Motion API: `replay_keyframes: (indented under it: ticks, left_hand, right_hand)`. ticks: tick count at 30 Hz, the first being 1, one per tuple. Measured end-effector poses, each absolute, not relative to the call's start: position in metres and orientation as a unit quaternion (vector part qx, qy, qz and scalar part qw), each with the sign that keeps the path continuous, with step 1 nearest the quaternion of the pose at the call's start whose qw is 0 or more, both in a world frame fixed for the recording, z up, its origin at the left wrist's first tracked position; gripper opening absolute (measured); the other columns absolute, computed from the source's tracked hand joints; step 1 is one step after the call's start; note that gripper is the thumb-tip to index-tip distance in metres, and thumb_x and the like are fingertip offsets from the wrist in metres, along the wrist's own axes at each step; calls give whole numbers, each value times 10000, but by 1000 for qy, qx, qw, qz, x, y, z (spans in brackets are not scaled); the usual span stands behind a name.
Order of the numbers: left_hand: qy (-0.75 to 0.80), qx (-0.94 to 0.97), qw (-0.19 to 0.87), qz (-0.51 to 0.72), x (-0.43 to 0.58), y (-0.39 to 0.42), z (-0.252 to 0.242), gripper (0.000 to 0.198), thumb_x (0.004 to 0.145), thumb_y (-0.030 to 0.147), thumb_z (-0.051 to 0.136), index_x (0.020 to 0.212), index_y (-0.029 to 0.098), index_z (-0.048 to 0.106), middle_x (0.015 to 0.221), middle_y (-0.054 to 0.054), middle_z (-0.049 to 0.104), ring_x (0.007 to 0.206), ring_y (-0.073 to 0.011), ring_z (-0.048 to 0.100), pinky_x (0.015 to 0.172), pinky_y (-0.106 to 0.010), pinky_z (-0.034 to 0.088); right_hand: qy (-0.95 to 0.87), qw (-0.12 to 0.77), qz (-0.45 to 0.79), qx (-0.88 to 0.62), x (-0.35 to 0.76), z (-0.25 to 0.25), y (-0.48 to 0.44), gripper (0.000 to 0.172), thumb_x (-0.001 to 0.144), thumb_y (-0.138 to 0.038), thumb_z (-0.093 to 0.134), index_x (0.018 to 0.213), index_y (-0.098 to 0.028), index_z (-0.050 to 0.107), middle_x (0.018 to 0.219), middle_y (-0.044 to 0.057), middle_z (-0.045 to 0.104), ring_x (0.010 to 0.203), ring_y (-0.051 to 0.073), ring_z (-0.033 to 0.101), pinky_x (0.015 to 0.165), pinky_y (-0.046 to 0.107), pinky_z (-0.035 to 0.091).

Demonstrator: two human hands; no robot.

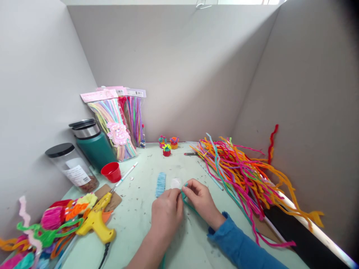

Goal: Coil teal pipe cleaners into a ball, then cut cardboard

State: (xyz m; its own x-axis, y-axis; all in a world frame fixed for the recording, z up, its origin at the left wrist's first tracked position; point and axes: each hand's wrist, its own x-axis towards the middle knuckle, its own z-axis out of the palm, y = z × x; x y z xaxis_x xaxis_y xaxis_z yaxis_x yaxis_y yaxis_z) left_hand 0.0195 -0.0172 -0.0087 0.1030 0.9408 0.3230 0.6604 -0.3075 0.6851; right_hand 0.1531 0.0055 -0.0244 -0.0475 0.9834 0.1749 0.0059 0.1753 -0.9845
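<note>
My left hand (167, 210) and my right hand (201, 198) meet near the middle of the table, fingertips pinched close together. Between them runs a teal pipe cleaner (190, 206), gripped by both hands; its small end shows at my right fingertips, and a stretch of teal also hangs below my left wrist. Just beyond my left hand lies a flat light-blue piece (160, 184) that looks made of pipe cleaners side by side. A small whitish translucent piece (175, 183) rests beyond my fingertips.
At the right sprawls a heap of colourful pipe cleaners (238, 172). Left stand a red cup (111, 172), a teal bottle (95, 145), a clear jar (73, 168) and pipe-cleaner packs (112, 127). A yellow glue gun (97, 220) lies nearer. Several small figures (166, 150) sit at the back.
</note>
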Motion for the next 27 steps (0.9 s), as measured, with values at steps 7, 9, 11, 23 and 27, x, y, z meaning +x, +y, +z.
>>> replay_keyframes:
  ticks: [7, 9, 11, 23, 27]
  left_hand:
    - [564, 676, 223, 420, 18, -15, -12, 98, 764, 240, 535, 716, 244, 621, 648, -55, 564, 651, -213, 506, 597, -256, 256]
    - [571, 689, 211, 393, 19, -15, -11, 114, 779, 236, 511, 727, 240, 613, 629, -49, 559, 615, -204, 503, 582, -256, 242]
    - [580, 695, 210, 369, 20, -16, -9, 143, 804, 250, 477, 742, 235, 605, 608, -41, 559, 576, -191, 495, 567, -256, 232]
    - [396, 380, 733, 401, 15, -5, 4, 170, 704, 320, 587, 681, 155, 556, 409, 80, 411, 284, -40, 207, 320, -197, 232]
    - [276, 349, 834, 327, 11, -9, 6, 149, 697, 269, 618, 682, 129, 570, 373, 92, 370, 274, -20, 185, 292, -169, 237]
  right_hand:
    - [-549, 525, 476, -444, 152, -19, 4, 148, 764, -310, 593, 717, -180, 539, 543, -61, 429, 490, 86, 366, 468, 208, 311]
    - [-544, 528, 476, -446, 152, -19, 3, 146, 766, -306, 590, 714, -180, 538, 540, -62, 432, 486, 85, 372, 467, 209, 312]
    - [-543, 530, 475, -446, 152, -18, 3, 144, 768, -301, 587, 713, -179, 537, 540, -60, 435, 487, 86, 380, 466, 209, 311]
    - [-509, 526, 570, -373, 155, -16, 1, 177, 763, -351, 608, 759, -189, 536, 508, -66, 454, 448, 77, 344, 445, 203, 264]
    - [-503, 497, 638, -303, 162, -14, 1, 159, 769, -327, 605, 769, -181, 542, 541, -40, 527, 481, 87, 413, 501, 212, 313]
